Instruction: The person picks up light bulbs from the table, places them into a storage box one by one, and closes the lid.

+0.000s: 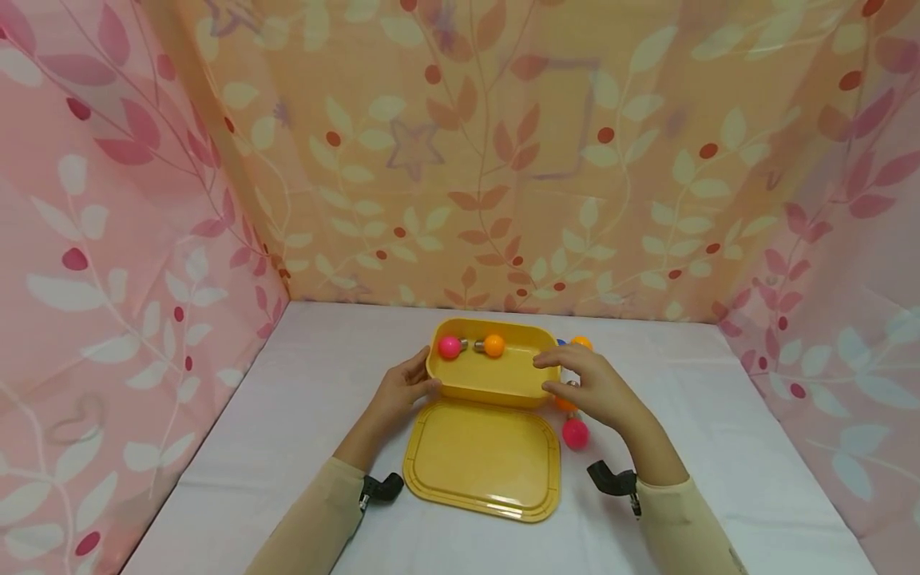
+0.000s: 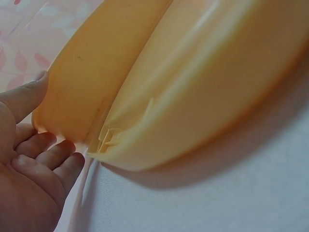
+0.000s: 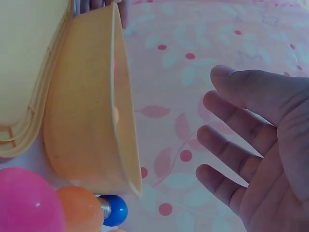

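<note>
In the head view a yellow plastic box [image 1: 496, 391], lying open side up, holds a pink toy light bulb [image 1: 449, 347] and an orange one [image 1: 493, 345], their silver screw ends facing each other. My left hand [image 1: 402, 386] holds the box's left end, thumb toward the front corner and fingers along the side. Over the right end hovers my right hand [image 1: 592, 387], its fingers spread and holding nothing. Right of the box, partly behind that hand, are more bulbs: a pink bulb [image 3: 29, 203], an orange bulb [image 3: 79, 208] and a blue bulb [image 3: 116, 210].
A yellow lid [image 1: 481, 459] lies flat on the white tabletop [image 1: 323, 343], just in front of the box. Another orange bulb [image 1: 580, 342] sits behind the right hand. Leaf-patterned cloth [image 1: 489, 160] hangs at the back and along both sides.
</note>
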A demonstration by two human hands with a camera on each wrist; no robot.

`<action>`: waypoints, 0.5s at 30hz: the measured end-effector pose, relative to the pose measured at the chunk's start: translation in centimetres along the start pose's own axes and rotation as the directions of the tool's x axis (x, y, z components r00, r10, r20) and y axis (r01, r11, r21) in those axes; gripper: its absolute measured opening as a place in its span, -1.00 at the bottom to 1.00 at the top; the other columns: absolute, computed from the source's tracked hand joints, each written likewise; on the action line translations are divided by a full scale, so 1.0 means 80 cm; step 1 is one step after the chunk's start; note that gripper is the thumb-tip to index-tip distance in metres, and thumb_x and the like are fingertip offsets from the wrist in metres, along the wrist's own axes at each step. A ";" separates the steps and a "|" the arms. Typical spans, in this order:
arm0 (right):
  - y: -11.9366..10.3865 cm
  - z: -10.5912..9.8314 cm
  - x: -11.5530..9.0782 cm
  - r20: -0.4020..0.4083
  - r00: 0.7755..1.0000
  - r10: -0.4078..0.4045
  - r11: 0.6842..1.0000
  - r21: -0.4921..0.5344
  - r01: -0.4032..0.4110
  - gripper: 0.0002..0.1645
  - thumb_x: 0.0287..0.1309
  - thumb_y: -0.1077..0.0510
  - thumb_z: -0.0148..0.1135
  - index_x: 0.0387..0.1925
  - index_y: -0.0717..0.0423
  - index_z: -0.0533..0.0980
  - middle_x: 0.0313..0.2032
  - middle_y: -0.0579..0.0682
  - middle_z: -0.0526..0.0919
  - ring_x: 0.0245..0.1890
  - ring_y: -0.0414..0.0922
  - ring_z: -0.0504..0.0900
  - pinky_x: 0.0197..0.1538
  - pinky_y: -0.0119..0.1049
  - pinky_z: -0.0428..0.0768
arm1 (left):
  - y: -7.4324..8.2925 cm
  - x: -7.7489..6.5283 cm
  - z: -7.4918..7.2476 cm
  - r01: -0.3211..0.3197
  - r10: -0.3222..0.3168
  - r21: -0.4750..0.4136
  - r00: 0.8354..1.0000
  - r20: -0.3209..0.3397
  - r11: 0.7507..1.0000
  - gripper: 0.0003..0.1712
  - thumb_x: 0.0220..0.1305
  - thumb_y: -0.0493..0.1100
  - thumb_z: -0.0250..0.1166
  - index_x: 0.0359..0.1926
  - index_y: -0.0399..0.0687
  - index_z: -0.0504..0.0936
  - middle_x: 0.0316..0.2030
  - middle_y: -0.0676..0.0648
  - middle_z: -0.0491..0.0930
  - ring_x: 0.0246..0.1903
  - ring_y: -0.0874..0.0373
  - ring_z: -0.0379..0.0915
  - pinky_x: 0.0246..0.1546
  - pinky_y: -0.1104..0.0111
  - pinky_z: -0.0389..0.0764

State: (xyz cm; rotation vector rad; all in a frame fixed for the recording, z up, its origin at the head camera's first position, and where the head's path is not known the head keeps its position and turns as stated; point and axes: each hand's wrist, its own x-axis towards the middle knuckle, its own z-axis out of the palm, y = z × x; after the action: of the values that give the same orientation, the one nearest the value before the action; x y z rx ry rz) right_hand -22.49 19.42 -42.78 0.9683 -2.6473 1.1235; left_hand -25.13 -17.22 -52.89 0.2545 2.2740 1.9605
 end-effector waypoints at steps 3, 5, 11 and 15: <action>0.003 0.000 -0.009 -0.003 1.000 0.006 1.000 0.000 -0.006 -0.60 0.19 0.15 0.50 0.06 -0.18 0.66 0.11 -0.22 0.69 0.20 -0.09 0.59 0.30 0.11 0.56 | 0.000 0.000 0.001 -0.006 0.006 -0.007 1.000 0.005 1.000 -0.10 0.37 -0.20 0.38 0.61 0.08 0.14 0.55 -0.06 0.21 0.48 0.03 0.24 0.31 0.36 0.45; 0.004 0.000 -0.012 -0.004 1.000 0.001 1.000 0.001 -0.001 -0.60 0.20 0.16 0.49 0.07 -0.17 0.66 0.12 -0.21 0.69 0.20 -0.09 0.59 0.29 0.11 0.57 | -0.001 0.000 0.001 -0.009 0.009 -0.009 1.000 0.008 1.000 -0.09 0.37 -0.18 0.39 0.61 0.07 0.14 0.55 -0.07 0.21 0.48 0.03 0.24 0.31 0.36 0.45; 0.010 -0.006 -0.017 -0.014 1.000 0.007 1.000 -0.014 -0.008 -0.58 0.20 0.19 0.48 0.10 -0.10 0.66 0.14 -0.19 0.68 0.23 -0.05 0.57 0.32 0.17 0.53 | -0.005 0.003 -0.001 -0.005 0.005 -0.009 1.000 0.020 1.000 -0.08 0.36 -0.15 0.40 0.61 0.11 0.13 0.55 -0.05 0.21 0.49 0.06 0.22 0.34 0.36 0.42; 0.019 -0.012 -0.020 -0.020 0.998 0.055 0.998 -0.012 -0.055 -0.54 0.18 0.20 0.50 0.11 -0.13 0.66 0.14 -0.20 0.68 0.24 -0.05 0.55 0.35 0.18 0.50 | -0.005 0.004 -0.002 -0.003 0.003 -0.011 1.000 0.027 1.000 -0.08 0.36 -0.14 0.40 0.61 0.12 0.13 0.55 -0.03 0.21 0.49 0.09 0.22 0.34 0.39 0.41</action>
State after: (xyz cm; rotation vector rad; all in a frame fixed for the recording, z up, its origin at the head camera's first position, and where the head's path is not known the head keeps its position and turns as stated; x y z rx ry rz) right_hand -22.22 21.67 -43.54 0.8830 -2.6780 1.1204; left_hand -25.49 -17.39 -53.21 0.2815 2.2472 1.9577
